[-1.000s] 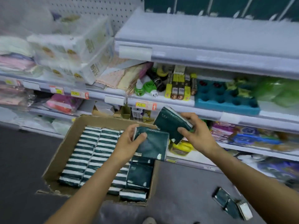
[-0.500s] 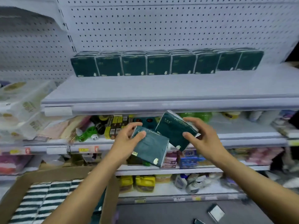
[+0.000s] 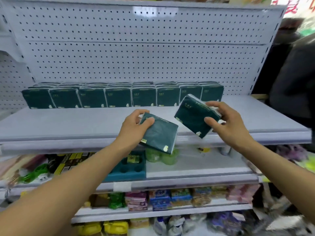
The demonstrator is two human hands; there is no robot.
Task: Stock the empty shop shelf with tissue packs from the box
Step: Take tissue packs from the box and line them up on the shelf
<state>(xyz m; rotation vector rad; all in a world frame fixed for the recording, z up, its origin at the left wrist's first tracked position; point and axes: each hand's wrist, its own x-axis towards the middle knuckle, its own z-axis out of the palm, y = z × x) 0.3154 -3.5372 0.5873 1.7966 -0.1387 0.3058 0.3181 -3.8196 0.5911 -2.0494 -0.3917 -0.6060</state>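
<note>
Already we have a row of tissue packs [image 3: 119,97] standing at the back of the shelf [image 3: 68,123]; our left hand [image 3: 134,127] grips one pack [image 3: 157,135], our right hand [image 3: 226,123] another [image 3: 192,114]; both hang over the bare front, which we judge largely unfilled.

Two dark green tissue packs up in the air, both tilted: left pack [image 3: 157,135] over the shelf [image 3: 68,123] front edge, right pack [image 3: 194,114] a bit higher above it. Rest of the packs [image 3: 119,97] stand upright in a tidy row at the back of the shelf.
</note>
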